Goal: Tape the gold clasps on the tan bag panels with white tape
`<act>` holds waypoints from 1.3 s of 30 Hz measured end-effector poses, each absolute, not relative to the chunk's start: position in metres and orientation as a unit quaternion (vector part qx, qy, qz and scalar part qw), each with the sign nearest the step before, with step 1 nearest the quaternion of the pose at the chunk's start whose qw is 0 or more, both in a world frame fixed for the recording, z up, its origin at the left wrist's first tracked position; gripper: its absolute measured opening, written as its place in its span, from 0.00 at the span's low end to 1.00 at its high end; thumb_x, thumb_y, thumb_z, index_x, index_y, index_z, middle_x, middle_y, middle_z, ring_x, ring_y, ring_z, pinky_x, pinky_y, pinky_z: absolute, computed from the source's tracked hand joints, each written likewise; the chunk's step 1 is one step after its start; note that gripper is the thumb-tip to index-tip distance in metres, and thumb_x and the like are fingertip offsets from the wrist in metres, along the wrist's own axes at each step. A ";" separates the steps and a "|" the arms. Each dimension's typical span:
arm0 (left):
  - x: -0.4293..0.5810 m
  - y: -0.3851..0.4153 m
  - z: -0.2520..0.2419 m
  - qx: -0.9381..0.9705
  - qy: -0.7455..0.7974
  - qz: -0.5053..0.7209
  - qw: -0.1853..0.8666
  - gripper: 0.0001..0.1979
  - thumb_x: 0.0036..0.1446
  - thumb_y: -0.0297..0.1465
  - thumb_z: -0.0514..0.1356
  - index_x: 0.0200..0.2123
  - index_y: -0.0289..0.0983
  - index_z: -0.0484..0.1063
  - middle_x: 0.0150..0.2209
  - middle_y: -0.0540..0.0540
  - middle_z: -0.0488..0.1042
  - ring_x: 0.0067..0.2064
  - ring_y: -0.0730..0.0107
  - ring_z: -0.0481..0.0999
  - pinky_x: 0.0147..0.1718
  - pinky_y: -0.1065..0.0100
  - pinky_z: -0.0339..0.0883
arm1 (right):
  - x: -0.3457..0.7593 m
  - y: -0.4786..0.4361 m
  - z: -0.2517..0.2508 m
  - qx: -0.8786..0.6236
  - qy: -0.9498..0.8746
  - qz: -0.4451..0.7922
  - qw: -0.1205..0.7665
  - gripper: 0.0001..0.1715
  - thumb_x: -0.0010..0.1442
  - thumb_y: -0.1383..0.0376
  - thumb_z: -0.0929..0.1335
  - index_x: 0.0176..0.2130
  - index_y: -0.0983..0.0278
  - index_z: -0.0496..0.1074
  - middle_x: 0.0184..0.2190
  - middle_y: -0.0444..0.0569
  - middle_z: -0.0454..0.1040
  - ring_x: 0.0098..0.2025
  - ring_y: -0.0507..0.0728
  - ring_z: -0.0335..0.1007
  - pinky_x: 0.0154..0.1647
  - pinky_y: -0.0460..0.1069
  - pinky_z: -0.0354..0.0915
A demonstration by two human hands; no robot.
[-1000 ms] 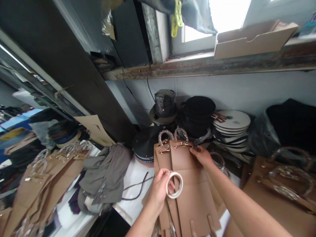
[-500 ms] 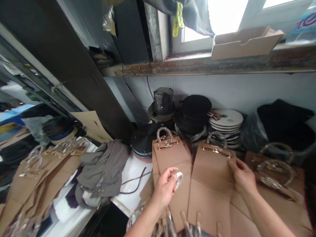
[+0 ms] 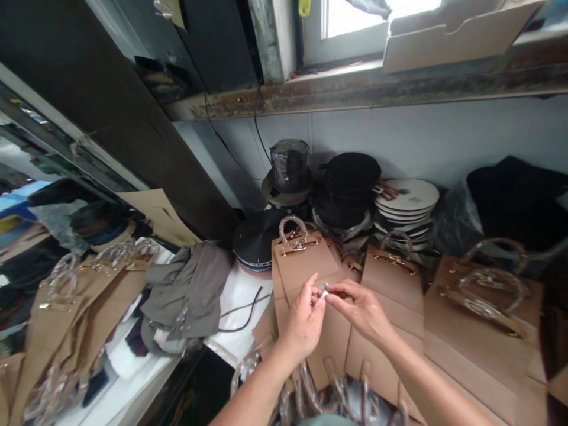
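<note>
Near the middle of the view, my left hand (image 3: 306, 316) is closed on a small white item (image 3: 323, 293). The fingertips of my right hand (image 3: 361, 307) pinch the same item from the other side. Both hands hover over brown bag pieces; one brown bag (image 3: 306, 263) with a wrapped handle and gold-coloured clasp lies just behind them. To the right of it rests another brown bag (image 3: 393, 278), and further right a larger one (image 3: 479, 337). What exactly the small item is cannot be made out.
A grey garment (image 3: 190, 296) and stacked brown bags (image 3: 66, 313) lie at the left. Black rolls (image 3: 350, 183) and white reels (image 3: 408, 198) stand against the wall. Wrapped handles stick up along the near edge. A cardboard box (image 3: 457, 38) sits on the sill.
My right hand has left the brown bag at the right and moved left to meet my left hand at the small white item. The camera view has tilted down a little.
</note>
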State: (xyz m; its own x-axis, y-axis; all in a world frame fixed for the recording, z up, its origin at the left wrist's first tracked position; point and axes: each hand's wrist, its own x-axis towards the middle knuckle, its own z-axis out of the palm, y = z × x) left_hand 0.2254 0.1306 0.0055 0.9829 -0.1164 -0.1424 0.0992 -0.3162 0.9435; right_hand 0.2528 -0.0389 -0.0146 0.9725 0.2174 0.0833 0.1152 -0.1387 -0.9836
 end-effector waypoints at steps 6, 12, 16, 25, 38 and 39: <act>0.224 0.139 -0.005 0.822 0.008 -0.076 0.564 0.29 0.64 0.28 0.56 0.68 0.41 0.57 0.54 0.40 0.74 0.54 0.60 0.74 0.58 0.56 0.67 | 0.259 -0.031 -0.022 -0.790 -0.180 -0.015 0.586 0.11 0.65 0.56 0.70 0.44 0.53 0.82 0.37 0.50 0.81 0.40 0.60 0.77 0.44 0.54 0.70; 0.230 0.139 -0.010 0.818 -0.003 -0.072 0.571 0.32 0.62 0.26 0.57 0.69 0.41 0.56 0.55 0.39 0.75 0.50 0.61 0.77 0.56 0.56 0.70 | 0.261 -0.027 -0.022 -0.827 -0.189 -0.014 0.530 0.09 0.65 0.59 0.69 0.39 0.55 0.81 0.36 0.48 0.81 0.39 0.60 0.76 0.44 0.54 0.68; 0.237 0.138 -0.002 0.808 0.009 -0.081 0.584 0.31 0.60 0.26 0.60 0.66 0.41 0.61 0.51 0.40 0.78 0.44 0.63 0.79 0.50 0.59 0.73 | 0.264 -0.029 -0.016 -0.805 -0.139 0.048 0.574 0.13 0.64 0.55 0.67 0.33 0.59 0.77 0.32 0.47 0.79 0.36 0.59 0.74 0.41 0.51 0.67; 0.251 0.147 0.010 0.781 0.057 -0.127 0.609 0.11 0.61 0.36 0.60 0.38 0.37 0.80 0.27 0.49 0.77 0.25 0.71 0.72 0.26 0.71 0.64 | 0.276 -0.038 -0.007 -0.740 -0.126 0.155 0.642 0.20 0.64 0.48 0.68 0.33 0.62 0.73 0.29 0.44 0.74 0.33 0.54 0.68 0.35 0.46 0.63; 0.268 0.163 0.022 0.825 -0.005 -0.068 0.561 0.09 0.63 0.34 0.58 0.35 0.39 0.76 0.29 0.50 0.75 0.31 0.70 0.70 0.31 0.71 0.62 | 0.299 -0.024 0.000 -0.797 -0.111 0.108 0.583 0.15 0.60 0.51 0.72 0.37 0.59 0.80 0.34 0.47 0.78 0.37 0.58 0.74 0.42 0.49 0.68; 0.269 0.164 0.023 0.831 -0.009 -0.065 0.553 0.08 0.63 0.33 0.57 0.34 0.39 0.76 0.30 0.50 0.75 0.32 0.69 0.71 0.32 0.71 0.62 | 0.300 -0.023 0.004 -0.802 -0.126 0.108 0.574 0.15 0.61 0.51 0.72 0.36 0.59 0.80 0.34 0.47 0.78 0.37 0.58 0.74 0.41 0.49 0.68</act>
